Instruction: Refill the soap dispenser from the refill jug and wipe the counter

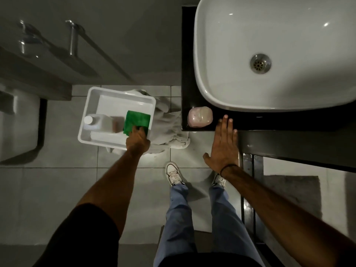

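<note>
A white plastic bin (pixel 90 105) stands on the tiled floor, left of the counter. Inside it lies a white refill jug (pixel 100 121) with a white cap. A green cloth (pixel 135 120) rests at the bin's right side, and my left hand (pixel 137 140) is closed on its near edge. The black counter (pixel 269 124) carries a white basin (pixel 212 54). A pinkish soap-like object (pixel 200 116) sits on the counter's near left corner. My right hand (pixel 224 145) is flat and open, its fingertips at the counter's front edge. I cannot see a soap dispenser.
A crumpled pale towel (pixel 169 130) lies on the floor between the bin and the counter. A toilet (pixel 17 128) stands at far left. Chrome rails (pixel 73 37) are on the wall above. My feet (pixel 174 173) stand on the tiles before the counter.
</note>
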Available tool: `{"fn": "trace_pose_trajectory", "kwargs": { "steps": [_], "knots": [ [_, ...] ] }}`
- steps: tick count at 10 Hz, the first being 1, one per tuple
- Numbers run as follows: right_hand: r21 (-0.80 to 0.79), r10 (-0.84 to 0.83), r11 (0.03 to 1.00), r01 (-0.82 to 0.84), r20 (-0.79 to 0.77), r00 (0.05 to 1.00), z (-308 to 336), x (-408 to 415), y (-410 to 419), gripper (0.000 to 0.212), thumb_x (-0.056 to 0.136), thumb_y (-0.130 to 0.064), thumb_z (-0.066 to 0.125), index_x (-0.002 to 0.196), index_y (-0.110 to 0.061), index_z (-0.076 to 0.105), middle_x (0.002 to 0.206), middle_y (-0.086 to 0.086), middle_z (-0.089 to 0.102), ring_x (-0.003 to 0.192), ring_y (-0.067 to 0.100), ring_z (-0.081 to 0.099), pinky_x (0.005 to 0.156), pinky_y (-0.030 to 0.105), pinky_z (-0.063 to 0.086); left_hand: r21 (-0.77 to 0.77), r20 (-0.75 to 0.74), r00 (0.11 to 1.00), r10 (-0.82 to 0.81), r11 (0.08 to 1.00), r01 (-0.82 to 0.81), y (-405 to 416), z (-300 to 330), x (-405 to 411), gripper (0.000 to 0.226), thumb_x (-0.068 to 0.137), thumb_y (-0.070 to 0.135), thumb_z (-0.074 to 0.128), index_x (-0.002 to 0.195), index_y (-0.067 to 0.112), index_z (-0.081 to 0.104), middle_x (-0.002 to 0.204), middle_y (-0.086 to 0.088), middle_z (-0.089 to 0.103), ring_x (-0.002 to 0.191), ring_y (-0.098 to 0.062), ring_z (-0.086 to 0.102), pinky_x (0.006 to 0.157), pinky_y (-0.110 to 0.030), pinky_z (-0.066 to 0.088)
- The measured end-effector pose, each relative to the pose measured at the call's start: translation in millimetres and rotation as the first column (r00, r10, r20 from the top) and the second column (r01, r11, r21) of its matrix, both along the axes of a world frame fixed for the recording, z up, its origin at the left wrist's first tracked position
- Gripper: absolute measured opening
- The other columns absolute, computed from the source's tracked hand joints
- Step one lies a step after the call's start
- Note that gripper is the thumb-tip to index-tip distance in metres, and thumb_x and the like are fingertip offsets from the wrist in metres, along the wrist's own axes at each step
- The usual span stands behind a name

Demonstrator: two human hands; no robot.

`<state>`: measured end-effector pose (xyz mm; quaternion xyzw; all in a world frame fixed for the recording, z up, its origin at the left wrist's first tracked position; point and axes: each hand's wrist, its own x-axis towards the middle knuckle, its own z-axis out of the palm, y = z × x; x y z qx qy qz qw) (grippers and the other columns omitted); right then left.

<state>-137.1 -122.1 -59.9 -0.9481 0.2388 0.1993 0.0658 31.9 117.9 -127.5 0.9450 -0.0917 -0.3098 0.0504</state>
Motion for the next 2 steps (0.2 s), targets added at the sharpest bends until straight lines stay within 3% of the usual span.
{"fn": "trace_pose_trajectory", "kwargs": {
  "steps": [1, 2],
  "knots": [
    [0.045, -0.005, 0.999, 0.006, -0.019, 1.0, 10, 1, -5, 0.127, 0.071, -0.049, 0.072, 0.157, -0.001, -0.008, 0.164, 0.018, -0.021, 0.153, 0.034, -0.018, 0.126, 0.051, 0.003, 0.07, 0.052, 0.998, -0.04, 0.997, 0.036, -2, 20, 6, 0.043, 0.097, 0.017, 0.054, 0.138, 0.004, 0.052, 0.141, -0.023, 0.05, 0.123, -0.041, 0.053, 0.101, -0.053, 0.048],
    [0.04, 0.06, 0.997, -0.059, -0.025, 0.998, 18, -3, -9, 0.124, 0.073, -0.049, 0.069, 0.157, -0.002, -0.01, 0.164, 0.018, -0.021, 0.153, 0.033, -0.017, 0.126, 0.049, 0.002, 0.087, 0.157, 0.986, -0.06, 0.995, 0.047, -6, 51, 15, 0.058, 0.1, 0.024, 0.053, 0.151, 0.006, 0.035, 0.155, -0.021, 0.039, 0.141, -0.041, 0.039, 0.115, -0.054, 0.034]
  ]
}}
